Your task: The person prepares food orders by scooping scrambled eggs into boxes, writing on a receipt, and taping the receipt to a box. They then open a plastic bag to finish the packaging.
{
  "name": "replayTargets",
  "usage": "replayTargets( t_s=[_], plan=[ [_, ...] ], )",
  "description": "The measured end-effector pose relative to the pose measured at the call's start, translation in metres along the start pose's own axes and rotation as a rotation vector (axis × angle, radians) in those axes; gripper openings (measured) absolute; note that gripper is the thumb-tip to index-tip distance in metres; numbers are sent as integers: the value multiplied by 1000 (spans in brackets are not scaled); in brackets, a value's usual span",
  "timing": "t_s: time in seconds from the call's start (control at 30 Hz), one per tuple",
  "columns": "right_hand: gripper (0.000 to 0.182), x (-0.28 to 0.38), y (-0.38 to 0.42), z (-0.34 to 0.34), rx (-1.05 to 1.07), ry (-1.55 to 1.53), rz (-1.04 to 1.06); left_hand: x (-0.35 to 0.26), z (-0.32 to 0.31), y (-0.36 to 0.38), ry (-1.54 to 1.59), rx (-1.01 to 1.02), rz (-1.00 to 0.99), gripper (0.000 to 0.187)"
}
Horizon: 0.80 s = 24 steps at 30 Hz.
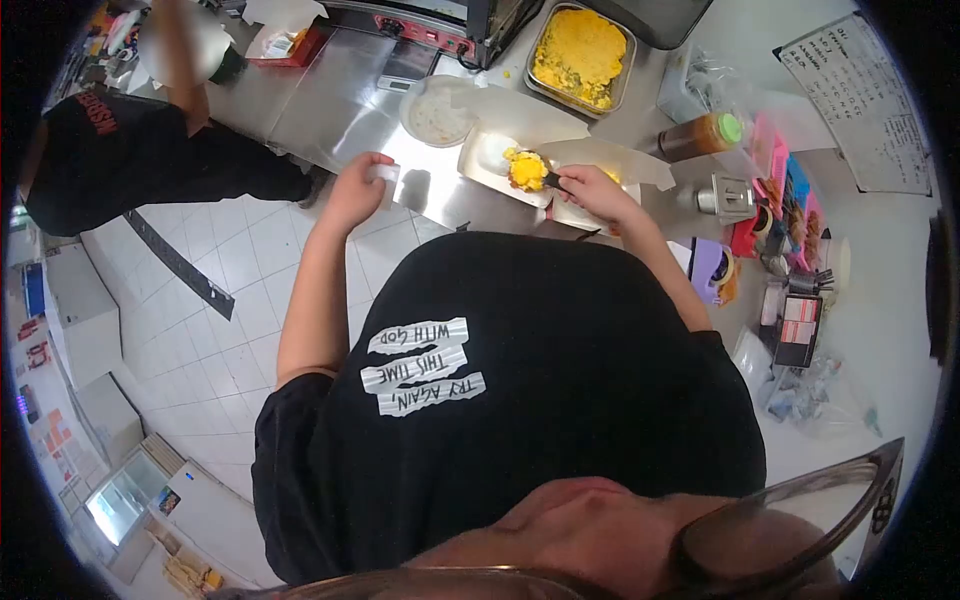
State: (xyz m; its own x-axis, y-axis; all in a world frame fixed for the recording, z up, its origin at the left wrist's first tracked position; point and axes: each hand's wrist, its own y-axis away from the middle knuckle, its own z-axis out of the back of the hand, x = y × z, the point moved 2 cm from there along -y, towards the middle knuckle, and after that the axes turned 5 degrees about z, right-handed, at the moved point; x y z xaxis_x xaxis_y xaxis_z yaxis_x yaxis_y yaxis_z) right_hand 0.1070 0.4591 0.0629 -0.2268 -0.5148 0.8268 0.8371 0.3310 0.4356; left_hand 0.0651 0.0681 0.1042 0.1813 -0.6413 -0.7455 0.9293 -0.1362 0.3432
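My right hand (pixel 597 194) is closed around the black handle of a spoon (pixel 553 180), and crumbly yellow food (pixel 525 168) covers its head. The spoon is over an open paper takeout box (pixel 475 165), which has white food (pixel 495 153) in its left part. Another open box (pixel 572 214) lies beside it, partly hidden under my right hand. My left hand (pixel 358 190) is at the counter's front edge, fingers closed on a small whitish translucent piece (pixel 384 178); I cannot tell what it is.
A metal tray of yellow food (pixel 582 60) stands behind the boxes. A round whitish tub (pixel 438 112) is left of them. To the right are a green-capped sauce bottle (pixel 700 136), a metal container (pixel 728 198) and a purple tape dispenser (pixel 708 268). Another person (pixel 130 160) stands at left.
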Motion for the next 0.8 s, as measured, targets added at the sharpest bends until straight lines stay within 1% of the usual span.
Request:
replayTargets(
  t_s=[0.1,0.13,0.23,0.27,0.3,0.33,0.37,0.43,0.47,0.57,0.67,0.77,0.8],
  plan=[
    [29,-20,-20,-19,-103,50,79,18,-9,0,-24,-37,-56,34],
    [28,-16,-24,-24,-123,84,56,19,-13,1,-20,-36,-63,34],
    [29,11,-41,-43,-191,248,136,15,-17,6,-42,-22,-84,34],
    [28,8,-54,-51,-232,278,209,11,-17,6,-58,-15,-92,34],
    [27,4,-65,-60,-271,305,280,8,-17,6,-29,1,-56,34],
    [26,25,-63,-65,-193,646,289,4,-17,7,-1,21,-17,34],
    [26,25,-64,-73,-192,736,319,3,-16,7,27,45,25,34],
    [26,20,-62,-91,-186,910,375,7,-16,5,22,29,-21,35],
    [36,14,-60,-97,-138,932,299,10,-15,4,21,21,-46,35],
    [43,7,-49,-96,-221,772,376,21,-10,3,25,27,0,35],
    [46,0,-49,-87,-263,724,412,31,-9,2,37,18,-20,35],
    [35,6,-52,-81,-277,542,357,37,-12,-4,-54,21,-16,34],
    [31,9,-51,-78,-312,435,413,44,-15,-8,-73,17,-25,34]
  ],
)
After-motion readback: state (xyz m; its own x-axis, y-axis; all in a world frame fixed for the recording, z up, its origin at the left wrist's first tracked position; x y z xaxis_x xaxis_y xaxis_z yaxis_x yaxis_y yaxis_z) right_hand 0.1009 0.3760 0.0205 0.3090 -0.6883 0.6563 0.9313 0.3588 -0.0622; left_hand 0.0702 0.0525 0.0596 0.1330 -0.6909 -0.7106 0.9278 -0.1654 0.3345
